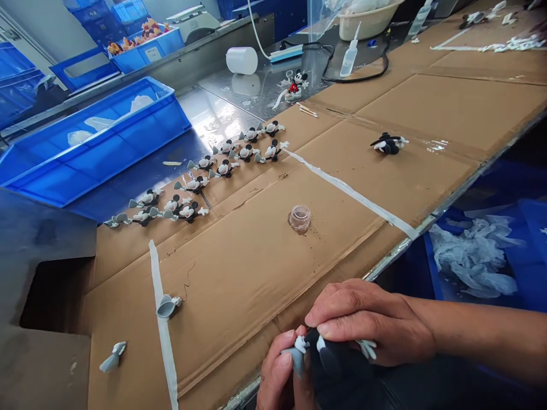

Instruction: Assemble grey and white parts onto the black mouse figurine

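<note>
Holding a small black-and-white toy figure [329, 353] at the near edge of the desk [448, 108], we had both hands closed on it. Our right hand [371, 324] pinched its black body from above, fingers [337, 310] curled tight, while our left hand [282, 376] gripped the grey piece [297, 359] at its left end. Just beyond, a small clear cup [299, 218] stood on the cardboard [256, 273]. Farther left, rows of finished figures [200, 182] lay beside a blue bin [94, 142]. One lone figure [388, 143] lay far right.
</note>
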Action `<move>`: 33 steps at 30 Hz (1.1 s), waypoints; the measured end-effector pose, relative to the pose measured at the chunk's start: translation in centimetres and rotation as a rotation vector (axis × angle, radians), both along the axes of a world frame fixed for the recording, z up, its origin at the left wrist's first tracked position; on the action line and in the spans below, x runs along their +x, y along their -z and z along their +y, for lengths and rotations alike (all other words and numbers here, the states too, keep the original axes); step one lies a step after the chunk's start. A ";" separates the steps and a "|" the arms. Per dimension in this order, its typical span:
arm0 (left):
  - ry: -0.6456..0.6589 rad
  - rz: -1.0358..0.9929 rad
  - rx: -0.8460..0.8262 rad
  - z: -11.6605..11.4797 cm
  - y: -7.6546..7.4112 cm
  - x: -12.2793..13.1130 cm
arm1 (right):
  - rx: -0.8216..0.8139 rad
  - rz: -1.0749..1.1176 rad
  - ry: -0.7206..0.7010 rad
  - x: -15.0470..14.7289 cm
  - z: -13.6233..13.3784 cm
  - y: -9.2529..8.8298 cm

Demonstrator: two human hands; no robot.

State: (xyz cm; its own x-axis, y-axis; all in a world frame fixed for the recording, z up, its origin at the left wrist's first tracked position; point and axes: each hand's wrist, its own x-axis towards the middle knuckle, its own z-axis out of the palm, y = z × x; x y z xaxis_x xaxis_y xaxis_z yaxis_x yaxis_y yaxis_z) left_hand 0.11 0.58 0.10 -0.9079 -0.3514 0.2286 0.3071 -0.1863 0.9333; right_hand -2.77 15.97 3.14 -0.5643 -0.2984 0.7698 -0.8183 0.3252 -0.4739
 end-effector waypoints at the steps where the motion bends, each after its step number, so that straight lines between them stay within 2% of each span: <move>1: 0.008 -0.003 -0.004 0.0 0.0 0.0 | 0.003 -0.001 -0.006 0.0 0.1 0.0; 7: 0.016 0.018 -0.041 -0.4 0.0 -0.1 | 0.004 -0.012 -0.016 0.0 0.2 0.2; 16: 0.021 0.122 -0.148 -1.2 1.6 -0.3 | 0.005 -0.070 -0.070 0.1 0.2 0.2; 25: 0.043 0.115 -0.133 -1.2 0.7 -0.4 | -0.040 -0.109 -0.108 0.0 -0.2 0.5; 33: 0.067 0.105 -0.134 -1.6 1.2 -0.3 | -0.073 -0.197 -0.111 0.2 -0.4 0.2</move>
State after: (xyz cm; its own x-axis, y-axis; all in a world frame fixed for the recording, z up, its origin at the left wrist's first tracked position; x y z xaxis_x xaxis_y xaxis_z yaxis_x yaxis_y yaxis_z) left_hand -0.18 -1.06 -1.11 -0.8969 -0.2505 0.3645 0.3956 -0.0858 0.9144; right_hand -2.52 15.56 2.94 -0.6728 -0.3147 0.6696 -0.7364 0.1979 -0.6470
